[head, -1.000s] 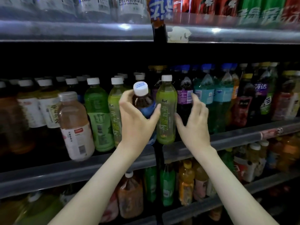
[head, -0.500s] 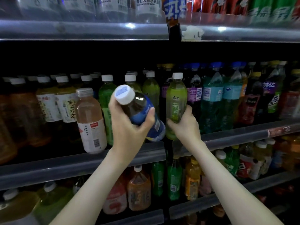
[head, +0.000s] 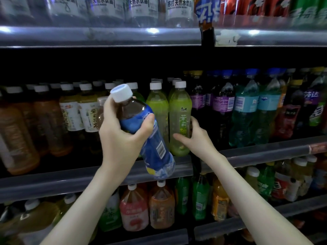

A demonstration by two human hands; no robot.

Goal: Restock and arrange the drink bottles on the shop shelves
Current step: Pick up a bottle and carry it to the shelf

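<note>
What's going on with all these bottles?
A person is sorting drinks on shop shelves. Their left hand holds a blue-labelled bottle, tilted, in front of the middle shelf. Their right hand grips a green tea bottle standing upright at that shelf's front edge.

the left hand (head: 122, 138) holds a tilted bottle (head: 141, 128) before the shelf (head: 70, 181), left of the right hand (head: 192, 137).
</note>
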